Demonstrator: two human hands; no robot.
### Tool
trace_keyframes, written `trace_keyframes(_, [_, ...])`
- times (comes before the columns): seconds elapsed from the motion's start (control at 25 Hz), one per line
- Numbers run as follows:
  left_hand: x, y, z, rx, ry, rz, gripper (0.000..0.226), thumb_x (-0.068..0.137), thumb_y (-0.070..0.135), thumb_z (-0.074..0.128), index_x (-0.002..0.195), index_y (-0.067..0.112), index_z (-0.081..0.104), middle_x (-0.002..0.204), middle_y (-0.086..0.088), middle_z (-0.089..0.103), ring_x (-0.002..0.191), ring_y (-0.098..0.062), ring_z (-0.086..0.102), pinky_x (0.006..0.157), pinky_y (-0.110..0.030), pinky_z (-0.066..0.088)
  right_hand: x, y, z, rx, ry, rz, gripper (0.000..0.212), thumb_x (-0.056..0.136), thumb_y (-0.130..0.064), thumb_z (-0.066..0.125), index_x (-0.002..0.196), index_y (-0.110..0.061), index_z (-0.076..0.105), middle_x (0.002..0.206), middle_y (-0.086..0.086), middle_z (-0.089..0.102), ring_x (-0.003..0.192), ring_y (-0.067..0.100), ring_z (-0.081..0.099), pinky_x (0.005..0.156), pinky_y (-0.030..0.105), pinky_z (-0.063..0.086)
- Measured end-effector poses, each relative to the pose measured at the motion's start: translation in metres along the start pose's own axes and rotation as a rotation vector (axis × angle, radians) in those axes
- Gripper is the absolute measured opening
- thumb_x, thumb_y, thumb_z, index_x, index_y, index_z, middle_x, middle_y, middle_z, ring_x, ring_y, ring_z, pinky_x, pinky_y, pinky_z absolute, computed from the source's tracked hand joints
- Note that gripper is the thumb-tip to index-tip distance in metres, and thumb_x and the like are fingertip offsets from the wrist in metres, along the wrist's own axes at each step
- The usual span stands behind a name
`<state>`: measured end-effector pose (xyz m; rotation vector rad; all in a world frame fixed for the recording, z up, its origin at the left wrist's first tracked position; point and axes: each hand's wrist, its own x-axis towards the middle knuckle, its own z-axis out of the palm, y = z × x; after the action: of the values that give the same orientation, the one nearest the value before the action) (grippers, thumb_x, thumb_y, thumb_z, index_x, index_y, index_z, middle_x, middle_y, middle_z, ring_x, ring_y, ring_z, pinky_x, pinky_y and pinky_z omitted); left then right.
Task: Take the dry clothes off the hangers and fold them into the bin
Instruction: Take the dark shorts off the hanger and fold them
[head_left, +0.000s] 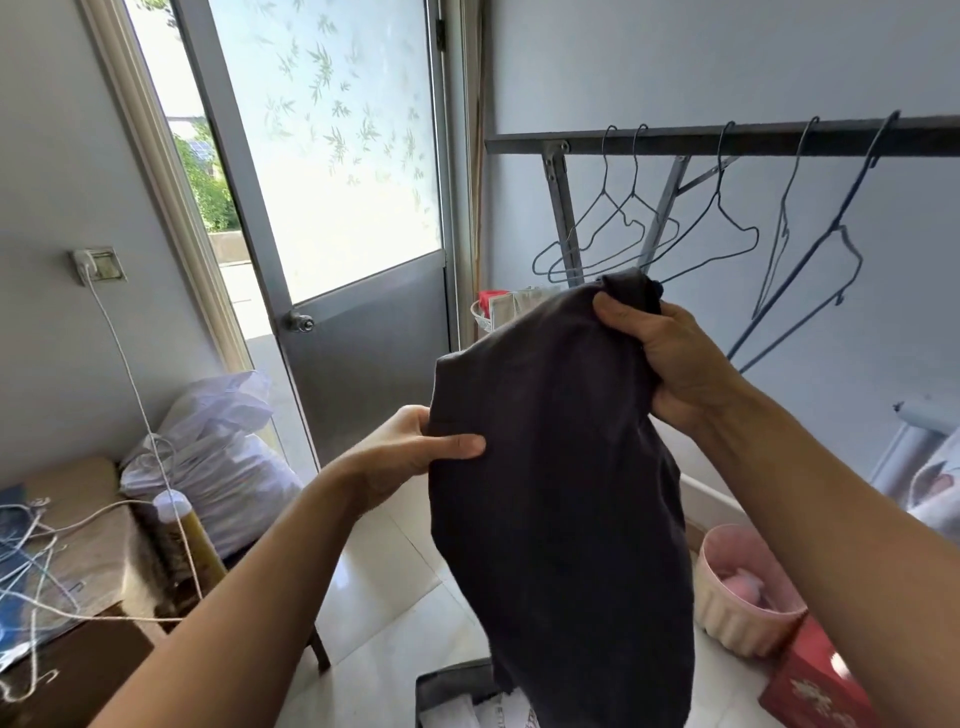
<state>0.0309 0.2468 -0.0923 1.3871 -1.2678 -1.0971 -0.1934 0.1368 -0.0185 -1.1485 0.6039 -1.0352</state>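
Before the rack rail (675, 141), the dark garment (561, 493) hangs in mid-air between both hands, clear of the five bare wire hangers (718, 187) on that rail. The left hand (415, 447) pinches the garment's left edge between thumb and fingers. The right hand (670, 358), held higher, has its fingers curled round a bunched upper corner. By judgement, this item is off its hanger and folding is about to begin. The next move calls for bringing the two gripped parts together to halve the cloth, then lowering it into the dark bin (452, 691) on the floor beneath the garment's lower end. A pink basket (727, 613) stands nearby.
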Motion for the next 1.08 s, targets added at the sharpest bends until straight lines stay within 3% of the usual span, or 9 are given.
trace_keyframes(0.16, [-0.002, -0.003, 0.003, -0.183, 0.037, 0.037, 0.035, 0.077, 0.022, 0.072, 0.107, 0.004, 0.07, 0.109, -0.012, 0.073, 0.099, -0.025, 0.071, 0.082, -0.031, 0.057, -0.001, -0.003, -0.018, -0.063, -0.131, 0.031, 0.038, 0.075, -0.008, 0.071, 0.112, -0.008, 0.067, 0.102, 0.011, 0.073, 0.091, 0.024, 0.069, 0.076, 0.031, 0.058])
trace_keyframes(0.32, [-0.003, 0.009, 0.005, -0.304, 0.13, 0.11, 0.032, 0.083, 0.019, 0.071, 0.11, 0.003, 0.067, 0.103, -0.013, 0.074, 0.089, -0.021, 0.072, 0.074, -0.028, 0.059, -0.003, 0.005, -0.031, -0.173, -0.247, 0.057, 0.062, 0.069, 0.007, 0.07, 0.127, -0.011, 0.058, 0.114, 0.01, 0.07, 0.1, 0.025, 0.068, 0.079, 0.031, 0.058])
trace_keyframes(0.52, [-0.003, 0.023, -0.001, -0.158, 0.153, 0.18, 0.022, 0.094, 0.014, 0.055, 0.112, 0.012, 0.067, 0.101, -0.001, 0.075, 0.09, -0.012, 0.07, 0.075, -0.02, 0.056, 0.001, 0.014, -0.028, -0.214, -0.017, -0.024, 0.043, 0.083, 0.009, 0.064, 0.12, -0.013, 0.062, 0.107, 0.006, 0.071, 0.094, 0.021, 0.068, 0.078, 0.028, 0.06])
trace_keyframes(0.64, [-0.003, 0.027, -0.002, -0.149, 0.156, 0.208, 0.022, 0.099, 0.01, 0.048, 0.112, 0.014, 0.066, 0.099, 0.002, 0.075, 0.089, -0.009, 0.07, 0.075, -0.018, 0.055, 0.0, 0.011, -0.024, -0.137, 0.046, -0.007, 0.031, 0.087, -0.002, 0.065, 0.117, -0.005, 0.064, 0.101, 0.009, 0.072, 0.092, 0.024, 0.068, 0.08, 0.03, 0.059])
trace_keyframes(0.8, [-0.004, 0.027, 0.002, -0.318, 0.181, 0.177, 0.02, 0.1, 0.012, 0.047, 0.108, 0.011, 0.065, 0.091, -0.002, 0.074, 0.079, -0.01, 0.07, 0.069, -0.02, 0.057, -0.008, 0.019, -0.035, 0.003, -0.2, 0.097, 0.064, 0.068, -0.023, 0.08, 0.128, -0.015, 0.059, 0.118, 0.009, 0.069, 0.107, 0.024, 0.067, 0.086, 0.034, 0.057])
trace_keyframes(0.88, [-0.002, 0.028, 0.001, -0.368, 0.215, 0.175, 0.019, 0.1, 0.013, 0.047, 0.105, 0.012, 0.065, 0.088, -0.002, 0.074, 0.076, -0.01, 0.07, 0.067, -0.02, 0.058, -0.013, 0.026, -0.038, -0.051, -0.313, 0.124, 0.071, 0.065, -0.011, 0.079, 0.132, -0.013, 0.055, 0.118, 0.011, 0.069, 0.107, 0.026, 0.067, 0.082, 0.035, 0.057])
trace_keyframes(0.96, [-0.004, 0.031, 0.001, -0.422, 0.244, 0.132, 0.021, 0.101, 0.018, 0.047, 0.1, 0.011, 0.067, 0.085, -0.005, 0.073, 0.071, -0.011, 0.07, 0.065, -0.022, 0.058, -0.013, 0.031, -0.034, -0.12, -0.274, 0.099, 0.068, 0.068, 0.003, 0.067, 0.133, -0.009, 0.051, 0.109, 0.012, 0.07, 0.097, 0.025, 0.069, 0.076, 0.032, 0.058])
trace_keyframes(1.0, [-0.006, 0.03, -0.001, -0.491, 0.229, 0.101, 0.028, 0.101, 0.024, 0.046, 0.096, 0.01, 0.069, 0.085, -0.008, 0.072, 0.071, -0.013, 0.071, 0.066, -0.023, 0.059, -0.011, 0.031, -0.032, -0.142, -0.2, 0.084, 0.07, 0.071, 0.008, 0.065, 0.137, -0.009, 0.048, 0.106, 0.011, 0.068, 0.095, 0.023, 0.068, 0.073, 0.029, 0.059])
trace_keyframes(1.08, [-0.017, 0.03, 0.001, -0.769, -0.066, 0.075, 0.047, 0.102, 0.03, 0.036, 0.097, 0.001, 0.073, 0.092, -0.016, 0.073, 0.085, -0.023, 0.073, 0.078, -0.03, 0.058, -0.006, 0.03, -0.032, -0.099, -0.061, 0.059, 0.071, 0.081, 0.012, 0.059, 0.144, -0.014, 0.04, 0.109, 0.007, 0.063, 0.093, 0.019, 0.067, 0.068, 0.024, 0.058])
